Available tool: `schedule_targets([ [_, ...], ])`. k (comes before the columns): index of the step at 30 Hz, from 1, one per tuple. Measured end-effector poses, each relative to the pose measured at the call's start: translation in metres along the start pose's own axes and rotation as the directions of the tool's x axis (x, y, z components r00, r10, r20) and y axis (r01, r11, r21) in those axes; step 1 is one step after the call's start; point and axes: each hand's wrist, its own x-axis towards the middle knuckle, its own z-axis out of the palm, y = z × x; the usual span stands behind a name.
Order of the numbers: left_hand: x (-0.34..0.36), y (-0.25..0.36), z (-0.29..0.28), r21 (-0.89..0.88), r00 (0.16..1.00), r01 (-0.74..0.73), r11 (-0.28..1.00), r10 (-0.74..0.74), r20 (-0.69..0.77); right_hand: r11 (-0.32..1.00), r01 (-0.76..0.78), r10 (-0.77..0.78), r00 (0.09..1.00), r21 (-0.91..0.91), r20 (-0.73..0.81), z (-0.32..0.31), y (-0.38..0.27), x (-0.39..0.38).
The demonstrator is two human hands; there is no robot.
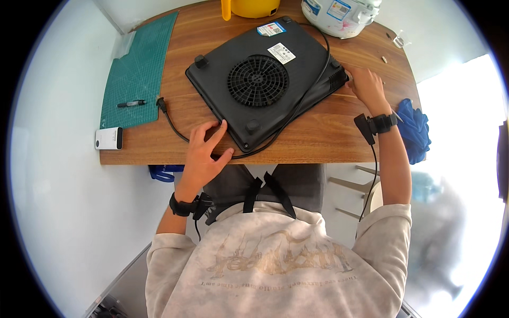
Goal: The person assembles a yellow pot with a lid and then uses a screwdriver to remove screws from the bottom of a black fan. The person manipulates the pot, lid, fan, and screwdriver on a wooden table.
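A black induction cooker (212,79) lies upside down on the table, its round fan grille, small feet and labels facing up. Its black power cord (289,117) runs across the underside, round the near corner and off to the left, where the plug (161,104) rests. Beside the cooker's near left edge is my left hand (204,153), thumb and fingers apart; the index fingertip touches that edge and the thumb is by the cord. At the right corner, my right hand (367,89) has its fingers curled against the edge, gripping it; some fingertips are hidden.
On the left, a green cutting mat (139,63) carries a black pen (131,103); a white power bank (109,139) sits at its near corner. A yellow pot (249,6) and a white rice cooker (342,18) stand behind. Blue cloth (413,130) hangs at the right edge.
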Motion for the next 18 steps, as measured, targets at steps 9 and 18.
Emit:
schedule_targets([
  [9,-0.004,0.016,0.018,-0.029,0.999,0.004,1.0,-0.005,-0.051,0.999,-0.032,0.032,0.999,0.036,-0.006,-0.001,-0.006,0.016],
  [18,-0.001,0.014,0.026,-0.032,1.0,-0.022,0.999,0.021,-0.022,0.977,-0.135,0.147,0.987,0.166,-0.059,0.016,0.0,0.018],
])
